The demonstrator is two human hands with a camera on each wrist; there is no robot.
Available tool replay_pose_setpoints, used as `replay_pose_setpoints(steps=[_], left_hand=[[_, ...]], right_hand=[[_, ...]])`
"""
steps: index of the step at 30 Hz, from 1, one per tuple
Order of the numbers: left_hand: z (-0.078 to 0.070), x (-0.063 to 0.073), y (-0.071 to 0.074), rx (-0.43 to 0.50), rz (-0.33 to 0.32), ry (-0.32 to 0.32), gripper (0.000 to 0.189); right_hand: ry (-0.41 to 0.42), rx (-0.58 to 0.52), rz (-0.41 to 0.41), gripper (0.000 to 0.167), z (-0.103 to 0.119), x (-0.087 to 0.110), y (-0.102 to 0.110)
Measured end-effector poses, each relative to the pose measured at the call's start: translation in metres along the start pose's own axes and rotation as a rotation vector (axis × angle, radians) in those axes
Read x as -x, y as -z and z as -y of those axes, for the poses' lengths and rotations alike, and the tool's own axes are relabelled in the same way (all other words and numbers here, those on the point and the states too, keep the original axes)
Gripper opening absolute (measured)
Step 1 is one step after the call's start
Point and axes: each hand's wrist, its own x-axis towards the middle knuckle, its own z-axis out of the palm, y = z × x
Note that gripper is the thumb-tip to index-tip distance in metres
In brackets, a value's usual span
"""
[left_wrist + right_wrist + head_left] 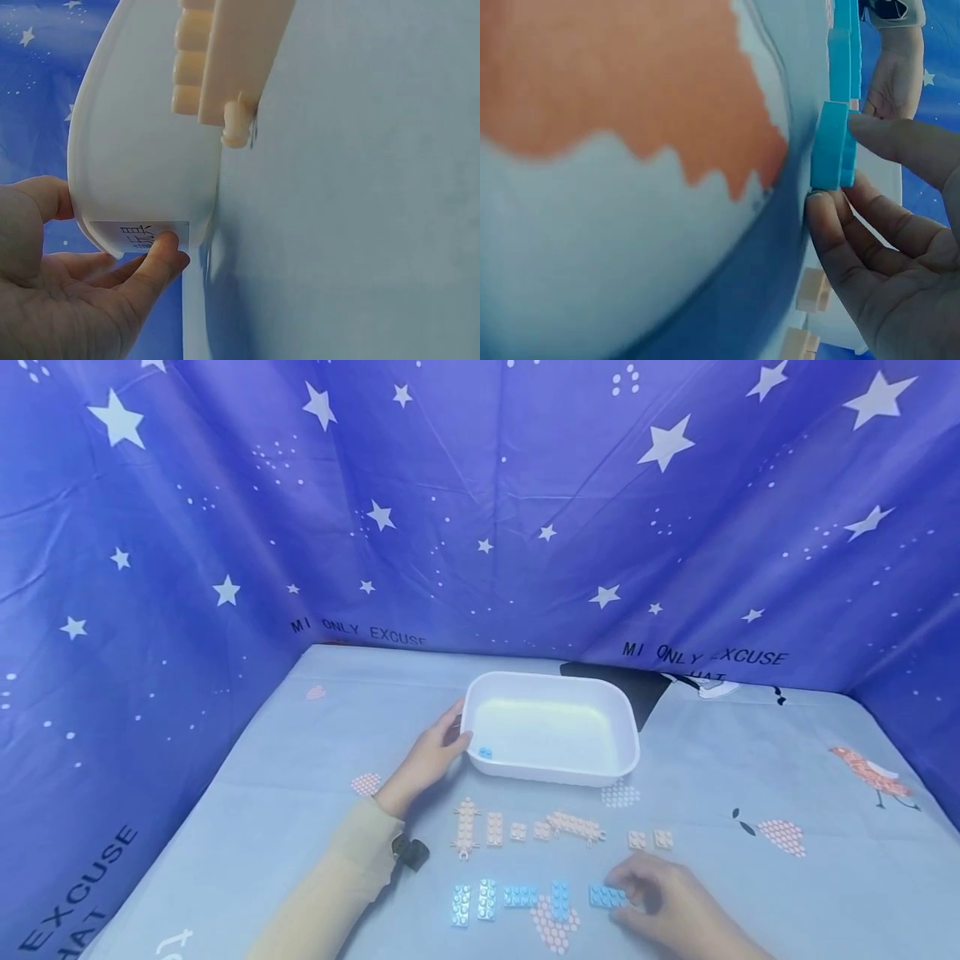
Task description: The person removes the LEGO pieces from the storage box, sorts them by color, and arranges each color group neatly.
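Observation:
At its left end, the white plastic tub (555,772) is gripped by my left hand (429,758), the thumb near the rim and fingers round the outer wall. One small blue toy brick (486,752) lies in the tub's near left corner. My right hand (671,897) pinches a blue building brick (602,896) at the right end of a row of blue bricks (521,897). In the right wrist view, the thumb meets one end of that blue brick (829,146) and fingertips the other; it stays at the cloth.
Behind the blue row lie several pale peach bricks (495,829), some with side pegs, such as a long piece (576,826). Two small peach bricks (637,840) sit nearer my right hand. A starry blue curtain (480,510) stands behind the cloth-covered table (285,827).

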Motion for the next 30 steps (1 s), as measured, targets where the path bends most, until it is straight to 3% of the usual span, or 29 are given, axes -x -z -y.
replay_pose_setpoints(steps=[3,6,12,15,22,30], left_hand=[[0.000,0.002,0.001,-0.002,-0.001,-0.005,0.063],[0.000,0.002,0.002,-0.001,-0.002,-0.004,0.063],[0.001,0.000,0.002,-0.012,0.001,0.007,0.064],[0.001,-0.001,0.001,-0.018,0.006,0.006,0.065],[-0.002,-0.002,0.002,-0.016,-0.005,0.001,0.065],[0.001,-0.001,0.000,-0.011,0.005,-0.005,0.064]], right_hand=[[-0.034,0.067,-0.028,0.031,0.004,0.000,0.002],[-0.017,0.090,-0.118,0.028,0.009,-0.001,0.004],[0.178,0.025,-0.355,0.035,0.018,-0.004,0.003],[0.244,0.005,-0.410,0.038,0.022,-0.007,0.003],[0.269,0.030,-0.456,0.039,0.031,-0.020,0.009],[0.255,-0.012,-0.438,0.034,0.034,-0.046,0.016]])
